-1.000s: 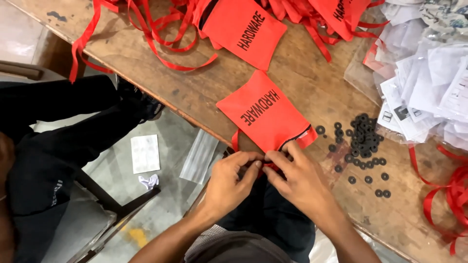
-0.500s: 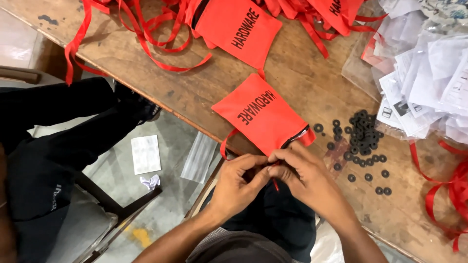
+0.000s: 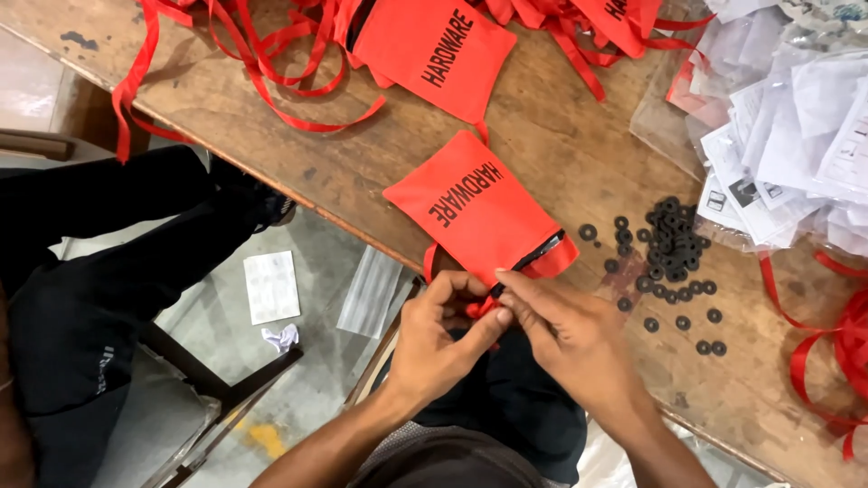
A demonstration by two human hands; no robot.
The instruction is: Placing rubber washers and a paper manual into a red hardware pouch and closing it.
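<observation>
Both hands, left hand (image 3: pixel 443 339) and right hand (image 3: pixel 565 339), have drawn closer at lower centre, fingers pinching the red drawstring (image 3: pixel 482 307) of the red fabric pouch (image 3: pixel 475 212); tying continues.

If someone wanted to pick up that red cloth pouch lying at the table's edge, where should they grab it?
Probably by the open mouth end of the red pouch, coming from the table's near edge. That end overhangs toward the person, and the left hand and right hand already pinch its red drawstring there. The rest lies flat on the wood, offering little to pinch.
</observation>
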